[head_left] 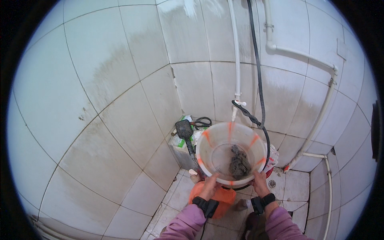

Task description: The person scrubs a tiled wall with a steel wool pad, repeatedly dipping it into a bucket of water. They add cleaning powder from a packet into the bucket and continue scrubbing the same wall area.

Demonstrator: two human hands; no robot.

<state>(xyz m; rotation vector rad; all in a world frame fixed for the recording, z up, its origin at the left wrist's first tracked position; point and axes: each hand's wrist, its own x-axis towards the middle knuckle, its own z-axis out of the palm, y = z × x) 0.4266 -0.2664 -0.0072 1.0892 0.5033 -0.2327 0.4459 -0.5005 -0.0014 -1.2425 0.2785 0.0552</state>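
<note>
Both hands hold the near rim of a whitish plastic basin (216,138) with orange streaks. My left hand (210,187) is closed on the rim at the near left, and my right hand (261,184) grips it at the near right. Inside the basin, right of its middle, lies a bunched dark grey wet cloth (239,163). Just above the basin's far rim ends a white tap (237,109), with what looks like water below its spout. Under the basin, near my left hand, an orange basin (224,202) shows in part.
A black shower head (184,130) with its hose rests on a grey box (180,154) at the left corner. A black hose (259,76) hangs down beside the white pipe (237,52). A floor drain (272,183) lies to the right. Tiled walls enclose the corner.
</note>
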